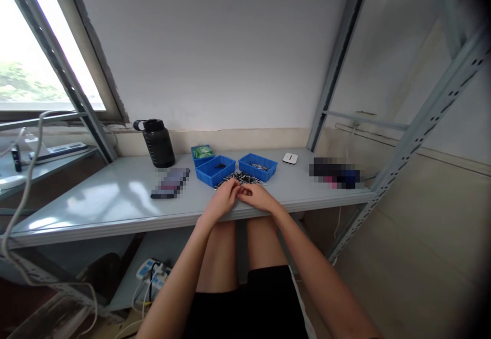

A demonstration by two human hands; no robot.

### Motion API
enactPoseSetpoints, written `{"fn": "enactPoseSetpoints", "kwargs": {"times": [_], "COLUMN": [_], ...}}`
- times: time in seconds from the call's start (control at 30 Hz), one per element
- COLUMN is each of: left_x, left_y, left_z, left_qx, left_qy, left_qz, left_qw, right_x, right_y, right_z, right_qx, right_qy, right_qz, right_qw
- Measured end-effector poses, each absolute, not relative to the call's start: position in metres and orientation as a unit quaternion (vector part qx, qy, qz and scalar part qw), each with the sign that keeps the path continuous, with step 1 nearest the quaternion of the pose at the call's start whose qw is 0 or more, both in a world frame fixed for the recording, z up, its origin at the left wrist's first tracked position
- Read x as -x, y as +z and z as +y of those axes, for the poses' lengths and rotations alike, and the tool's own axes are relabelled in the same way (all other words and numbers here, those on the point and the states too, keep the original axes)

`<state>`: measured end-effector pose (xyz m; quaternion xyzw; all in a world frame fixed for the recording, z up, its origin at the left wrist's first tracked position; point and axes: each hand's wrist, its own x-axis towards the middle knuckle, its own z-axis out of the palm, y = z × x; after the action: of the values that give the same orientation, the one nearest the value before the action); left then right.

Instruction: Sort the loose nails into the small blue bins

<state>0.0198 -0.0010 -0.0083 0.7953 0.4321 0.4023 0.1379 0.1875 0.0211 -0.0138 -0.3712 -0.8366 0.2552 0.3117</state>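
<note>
We bring our left hand [227, 196] and right hand [256, 196] together at the front edge of the desk [111, 196], fingertips bent inward and meeting, though we cannot tell whether they pinch anything (whatever might be between them is too small to make out). Just beyond our hands lies a loose pile of small black and silver pieces [245, 178], in front of the left blue bin [209, 175], which holds a few dark pieces [220, 166], and the right blue bin [268, 174], which holds silvery ones.
</note>
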Motion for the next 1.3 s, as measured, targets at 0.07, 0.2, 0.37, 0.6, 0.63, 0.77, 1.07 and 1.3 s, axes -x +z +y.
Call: {"fn": "enactPoseSetpoints", "kwargs": {"times": [0.07,0.2,0.37,0.6,0.63,0.77,1.07,1.3], "left_x": [-0.021,-0.017,-0.014,-0.013,-0.013,-0.012,-0.011,-0.010], "left_y": [-0.009,-0.004,0.004,-0.003,-0.004,-0.006,-0.006,-0.005], "left_z": [-0.001,-0.002,-0.005,-0.001,0.000,0.000,0.001,0.002], "left_qx": [-0.787,-0.778,-0.769,-0.749,-0.746,-0.741,-0.732,-0.725], "left_qy": [0.413,0.417,0.394,0.418,0.424,0.433,0.427,0.434], "left_qz": [0.430,0.404,0.419,0.435,0.437,0.441,0.467,0.447], "left_qw": [0.159,0.237,0.280,0.273,0.271,0.263,0.254,0.294], "right_x": [-0.189,-0.194,-0.199,-0.200,-0.200,-0.201,-0.201,-0.198], "right_y": [-0.011,-0.004,0.002,-0.002,-0.002,0.000,-0.002,-0.002], "right_z": [0.022,0.025,0.039,0.039,0.037,0.034,0.036,0.037], "right_qx": [0.343,0.335,0.303,0.318,0.320,0.329,0.335,0.328], "right_qy": [0.304,0.327,0.373,0.368,0.371,0.376,0.405,0.399], "right_qz": [-0.828,-0.827,-0.830,-0.807,-0.804,-0.793,-0.782,-0.803], "right_qw": [0.321,0.312,0.283,0.335,0.337,0.349,0.334,0.299]}}
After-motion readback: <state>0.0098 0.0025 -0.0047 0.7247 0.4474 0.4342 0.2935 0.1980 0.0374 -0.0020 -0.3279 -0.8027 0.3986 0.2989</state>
